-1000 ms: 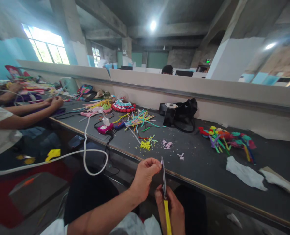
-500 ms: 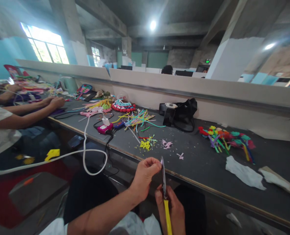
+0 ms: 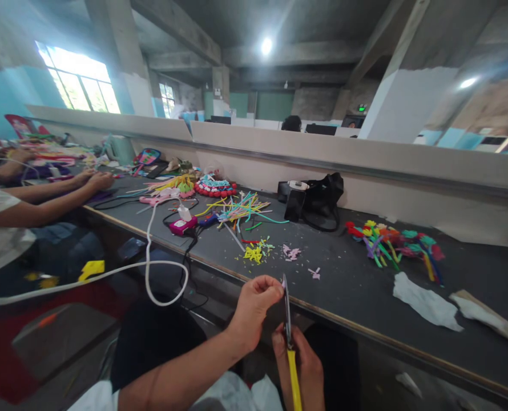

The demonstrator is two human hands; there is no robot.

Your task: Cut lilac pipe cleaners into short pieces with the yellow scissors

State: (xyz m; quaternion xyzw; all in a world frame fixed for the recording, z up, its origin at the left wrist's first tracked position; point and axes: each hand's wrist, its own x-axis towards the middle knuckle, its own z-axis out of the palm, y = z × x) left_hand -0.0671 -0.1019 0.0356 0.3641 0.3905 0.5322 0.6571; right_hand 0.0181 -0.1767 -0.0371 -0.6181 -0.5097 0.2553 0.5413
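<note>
Head view: at 6 o'clock, the right hand [image 3: 299,365] closes its grip on yellow-handled scissors [image 3: 289,342], blades upright, while the left hand [image 3: 254,305] pinches a small pale scrap [image 3: 283,281] at the blade tips. Beyond, at 12 o'clock, the dark worktop [image 3: 343,285] carries yellow trimmings [image 3: 254,253] and coloured pipe cleaners [image 3: 241,208]; a co-worker's hand [image 3: 97,180] rests at 10 o'clock.

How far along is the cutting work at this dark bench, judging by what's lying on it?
Done: yellow and pink cut scraps and a finished-looking bundle of multicoloured pieces lie on the dark worktable. In hand: the right hand holds yellow-handled scissors upright, and the left hand pinches something small at the blades. Left: a pile of uncut coloured strips.
</note>
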